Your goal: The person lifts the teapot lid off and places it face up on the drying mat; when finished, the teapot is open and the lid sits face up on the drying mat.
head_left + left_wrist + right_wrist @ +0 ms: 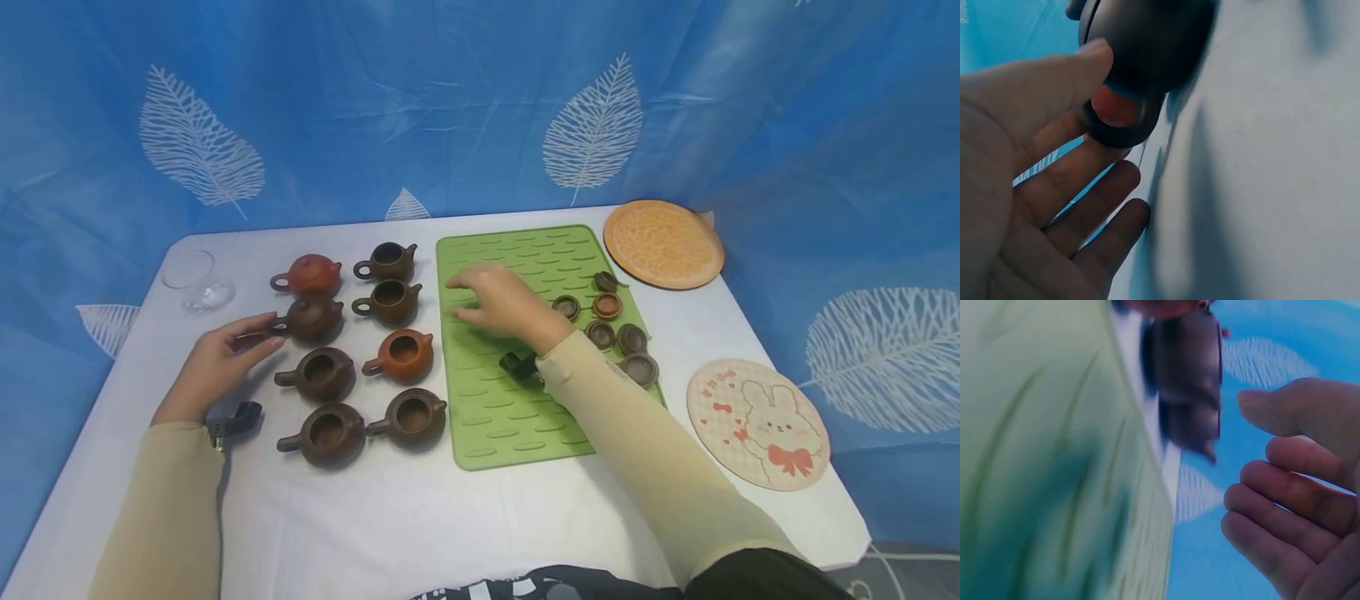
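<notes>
My left hand is at the handle of a dark brown lidded teapot. Its thumb and index finger are spread on either side of that handle, and the other fingers extend loosely in the left wrist view. Behind this pot stands a reddish lidded teapot. Over the green mat, my right hand hovers with thumb and fingers apart and nothing between them. Small teapot lids lie on the mat beside the right wrist, some partly hidden by the sleeve.
Several lidless teapots stand in two columns left of the mat, one of them reddish. Clear, glass-like items lie at the table's back left. On the right are an orange round mat and a rabbit-print round mat.
</notes>
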Tool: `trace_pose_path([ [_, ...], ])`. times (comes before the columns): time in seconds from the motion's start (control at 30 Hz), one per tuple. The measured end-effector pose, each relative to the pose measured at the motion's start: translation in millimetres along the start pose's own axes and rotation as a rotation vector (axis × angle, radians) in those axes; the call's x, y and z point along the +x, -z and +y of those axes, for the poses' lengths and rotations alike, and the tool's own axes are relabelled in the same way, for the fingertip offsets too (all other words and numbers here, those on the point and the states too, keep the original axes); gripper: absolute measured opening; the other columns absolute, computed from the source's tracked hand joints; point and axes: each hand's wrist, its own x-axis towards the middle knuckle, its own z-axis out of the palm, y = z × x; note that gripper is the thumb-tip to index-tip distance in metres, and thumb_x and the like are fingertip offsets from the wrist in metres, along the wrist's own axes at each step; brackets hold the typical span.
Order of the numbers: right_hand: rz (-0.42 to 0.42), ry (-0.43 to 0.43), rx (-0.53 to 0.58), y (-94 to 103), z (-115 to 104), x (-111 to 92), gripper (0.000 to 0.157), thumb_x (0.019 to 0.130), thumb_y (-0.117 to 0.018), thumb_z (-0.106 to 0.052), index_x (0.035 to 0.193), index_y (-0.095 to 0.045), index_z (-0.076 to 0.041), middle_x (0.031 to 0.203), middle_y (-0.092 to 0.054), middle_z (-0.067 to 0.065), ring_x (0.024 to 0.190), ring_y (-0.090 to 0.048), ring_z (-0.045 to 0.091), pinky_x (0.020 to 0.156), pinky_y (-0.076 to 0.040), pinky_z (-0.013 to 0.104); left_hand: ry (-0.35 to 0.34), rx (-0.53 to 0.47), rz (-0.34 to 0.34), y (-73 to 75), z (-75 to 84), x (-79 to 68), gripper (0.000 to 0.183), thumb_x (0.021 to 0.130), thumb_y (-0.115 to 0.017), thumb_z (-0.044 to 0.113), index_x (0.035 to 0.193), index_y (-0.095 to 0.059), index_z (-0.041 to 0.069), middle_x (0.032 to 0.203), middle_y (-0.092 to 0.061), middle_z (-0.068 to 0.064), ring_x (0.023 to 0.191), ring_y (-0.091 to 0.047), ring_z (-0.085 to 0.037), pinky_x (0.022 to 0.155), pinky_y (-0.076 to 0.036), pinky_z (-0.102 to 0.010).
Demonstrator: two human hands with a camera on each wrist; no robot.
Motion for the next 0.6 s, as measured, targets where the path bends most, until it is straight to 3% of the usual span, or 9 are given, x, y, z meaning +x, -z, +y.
trace_pose_path([
  [0.37, -0.111, 0.161, -0.050, -15.5, -48.4, 78.9, 0.034, 0.098, -0.079, -0.022, 0.127, -0.074, -0.003, 0.125, -0.071, 0.009, 0.119, -0.063, 0.021, 0.108, -0.043, 0.027, -0.034, 0.029, 0.082, -0.6, -5.6, 12.8, 0.056, 0.101, -0.073, 0.043, 0.140, -0.067, 0.005, 0.137, -0.067, -0.018, 0.127, -0.061, -0.041, 0.106, -0.044, -0.061],
  [0.6, -0.207, 0.206, -0.098, -32.2, -82.6, 121.4, 0.031, 0.103, -0.073, -0.024, 0.130, -0.073, -0.010, 0.128, -0.070, 0.002, 0.124, -0.061, 0.015, 0.107, -0.040, 0.020, 0.001, 0.058, 0.128, -1.2, -7.2, 20.2, 0.050, 0.099, -0.075, 0.044, 0.131, -0.074, 0.005, 0.129, -0.071, -0.018, 0.131, -0.057, -0.041, 0.105, -0.045, -0.062],
])
